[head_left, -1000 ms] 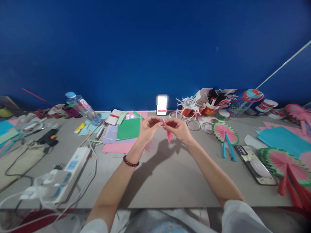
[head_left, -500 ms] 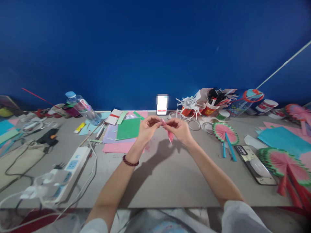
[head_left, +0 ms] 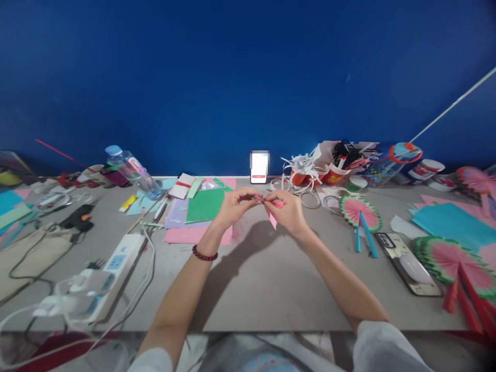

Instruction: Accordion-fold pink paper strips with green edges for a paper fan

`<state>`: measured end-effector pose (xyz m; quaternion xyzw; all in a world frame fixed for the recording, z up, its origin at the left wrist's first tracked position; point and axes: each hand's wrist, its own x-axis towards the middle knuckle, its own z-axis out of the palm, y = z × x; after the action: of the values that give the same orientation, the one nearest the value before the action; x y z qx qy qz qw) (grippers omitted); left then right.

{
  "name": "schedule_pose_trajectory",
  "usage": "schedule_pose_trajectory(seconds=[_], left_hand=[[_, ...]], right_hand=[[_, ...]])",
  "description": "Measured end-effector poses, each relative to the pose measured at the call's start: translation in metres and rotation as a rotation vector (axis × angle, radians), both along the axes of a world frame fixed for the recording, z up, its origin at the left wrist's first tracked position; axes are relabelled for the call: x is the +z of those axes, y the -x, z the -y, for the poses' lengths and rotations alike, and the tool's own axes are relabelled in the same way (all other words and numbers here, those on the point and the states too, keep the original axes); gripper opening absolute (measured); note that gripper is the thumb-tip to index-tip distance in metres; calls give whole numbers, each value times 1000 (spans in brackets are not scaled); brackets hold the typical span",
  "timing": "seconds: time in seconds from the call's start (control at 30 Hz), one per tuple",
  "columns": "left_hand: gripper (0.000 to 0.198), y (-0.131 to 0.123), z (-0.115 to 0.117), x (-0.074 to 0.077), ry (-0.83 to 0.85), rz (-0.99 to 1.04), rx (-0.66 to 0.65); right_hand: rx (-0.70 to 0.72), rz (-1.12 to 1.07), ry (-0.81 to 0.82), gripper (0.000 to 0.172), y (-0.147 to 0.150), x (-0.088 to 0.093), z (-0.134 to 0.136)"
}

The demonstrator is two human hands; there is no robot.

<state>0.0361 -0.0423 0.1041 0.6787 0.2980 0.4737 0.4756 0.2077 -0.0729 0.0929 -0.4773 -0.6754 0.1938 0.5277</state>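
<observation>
A small piece of folded pink paper is held above the middle of the grey table, its lower end hanging down. My right hand pinches it between thumb and fingers. My left hand is closed in a pinch at the paper's left end, fingertips almost touching those of the right hand. The fingers hide the part between them. Behind my left hand lie a green sheet and pink sheets on the table.
A lit phone leans on the blue wall. Right: paper fans, a phone under a mouse, cups with tools. Left: a bottle, a power strip, a glue gun.
My left hand and wrist have shifted slightly left and the fingertips have come apart a little. The pink paper has turned, its hanging end looking wider and flatter.
</observation>
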Motion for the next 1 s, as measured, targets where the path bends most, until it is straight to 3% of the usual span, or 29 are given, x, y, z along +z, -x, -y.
schedule_pose_trajectory(seconds=[0.3, 0.5, 0.67, 0.8, 1.0], left_hand=[[12, -6, -3, -17, -67, 66, 94], [18, -5, -2, -12, -93, 20, 16], [10, -5, -3, -13, -164, -6, 133], [15, -1, -7, -15, -97, 69, 180], [22, 0, -7, -12, 72, 214, 98]], right_hand=[[32, 87, -41, 13, 2, 4, 3], [28, 56, 29, 11, 2, 7, 4], [55, 71, 84, 4, 2, 12, 6], [92, 35, 160, 11, 3, 16, 8], [96, 4, 169, 17, 3, 14, 9]])
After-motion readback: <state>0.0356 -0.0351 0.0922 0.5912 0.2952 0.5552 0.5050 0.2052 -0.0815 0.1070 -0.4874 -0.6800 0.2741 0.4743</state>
